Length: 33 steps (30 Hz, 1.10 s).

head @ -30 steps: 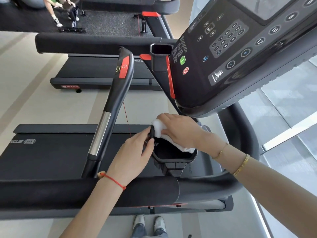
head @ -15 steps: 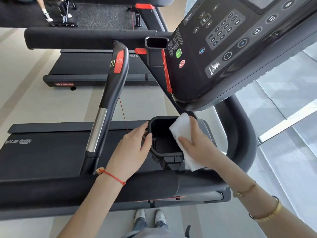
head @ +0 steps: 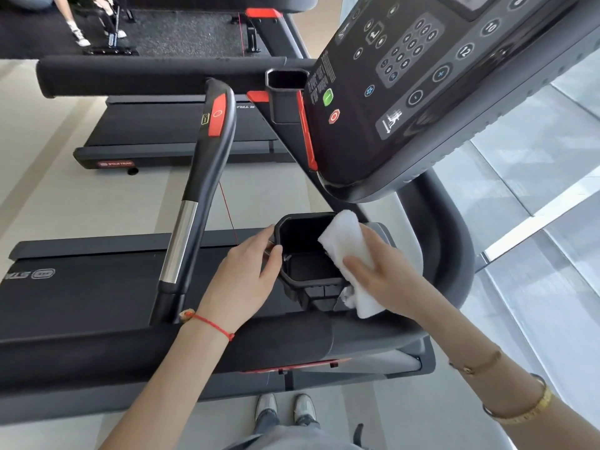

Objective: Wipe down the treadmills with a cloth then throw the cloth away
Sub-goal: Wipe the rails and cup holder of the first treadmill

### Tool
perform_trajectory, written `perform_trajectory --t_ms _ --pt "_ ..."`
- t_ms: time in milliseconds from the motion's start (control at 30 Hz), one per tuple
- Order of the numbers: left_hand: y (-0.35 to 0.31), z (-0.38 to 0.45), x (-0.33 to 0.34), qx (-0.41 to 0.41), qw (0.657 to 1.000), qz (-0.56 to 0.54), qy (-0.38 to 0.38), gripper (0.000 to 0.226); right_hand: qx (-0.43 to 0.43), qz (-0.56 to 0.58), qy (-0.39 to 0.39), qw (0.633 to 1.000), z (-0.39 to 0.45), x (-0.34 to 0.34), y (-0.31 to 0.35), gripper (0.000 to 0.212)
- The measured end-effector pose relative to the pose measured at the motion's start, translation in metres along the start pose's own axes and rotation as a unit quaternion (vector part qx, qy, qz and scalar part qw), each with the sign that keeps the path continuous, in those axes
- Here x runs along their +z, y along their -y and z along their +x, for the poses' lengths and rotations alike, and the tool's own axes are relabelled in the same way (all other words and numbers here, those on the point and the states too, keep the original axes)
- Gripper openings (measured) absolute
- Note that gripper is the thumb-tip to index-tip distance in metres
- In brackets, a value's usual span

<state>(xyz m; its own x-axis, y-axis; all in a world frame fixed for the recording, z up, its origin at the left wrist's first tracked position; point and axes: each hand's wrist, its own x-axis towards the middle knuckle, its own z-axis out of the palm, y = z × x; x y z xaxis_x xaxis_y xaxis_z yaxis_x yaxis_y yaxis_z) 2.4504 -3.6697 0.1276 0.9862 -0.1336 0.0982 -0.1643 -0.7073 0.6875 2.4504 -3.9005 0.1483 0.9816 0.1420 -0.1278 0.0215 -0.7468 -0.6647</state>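
Note:
A white cloth (head: 347,245) is draped over the right rim of the black cup holder (head: 305,271) of the near treadmill (head: 97,287). My right hand (head: 386,274) grips the cloth, thumb on its inner face, fingers behind it. My left hand (head: 246,277) holds the holder's left rim, thumb at the edge. The dark console (head: 422,92) with its buttons hangs just above and to the right.
A black and silver handlebar post (head: 198,196) with a red pad rises left of my left hand. The padded front bar (head: 162,352) crosses below my arms. A second treadmill (head: 168,131) stands beyond, with a person's legs (head: 76,27) at the far top left. Glass flooring lies right.
My right hand swung the cloth from across the top of the cup holder to its right rim, then held there. My left hand stayed on the left rim.

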Motion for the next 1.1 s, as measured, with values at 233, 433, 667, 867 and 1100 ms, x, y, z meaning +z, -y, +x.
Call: perform_trajectory --t_ms 233,433,667,867,1100 --pt "-0.001 0.000 -0.001 0.000 1.000 -0.006 0.003 0.046 -0.164 0.015 -0.008 0.986 -0.037 -0.013 0.001 0.053" --pt "0.002 0.000 0.000 0.005 1.000 -0.013 0.000 0.045 -0.236 -0.082 0.128 0.960 -0.024 -0.025 0.012 0.048" --pt "0.007 0.001 0.002 -0.011 1.000 -0.022 0.009 0.044 -0.224 -0.216 0.174 0.934 -0.006 -0.006 0.042 0.047" --pt "0.005 0.001 0.001 -0.011 1.000 -0.025 0.005 0.044 -0.284 -0.250 0.143 0.915 -0.022 -0.011 0.026 0.049" --pt "0.008 0.002 0.003 -0.018 0.999 -0.030 -0.005 0.046 -0.229 -0.305 0.167 0.909 0.007 0.014 0.050 0.041"
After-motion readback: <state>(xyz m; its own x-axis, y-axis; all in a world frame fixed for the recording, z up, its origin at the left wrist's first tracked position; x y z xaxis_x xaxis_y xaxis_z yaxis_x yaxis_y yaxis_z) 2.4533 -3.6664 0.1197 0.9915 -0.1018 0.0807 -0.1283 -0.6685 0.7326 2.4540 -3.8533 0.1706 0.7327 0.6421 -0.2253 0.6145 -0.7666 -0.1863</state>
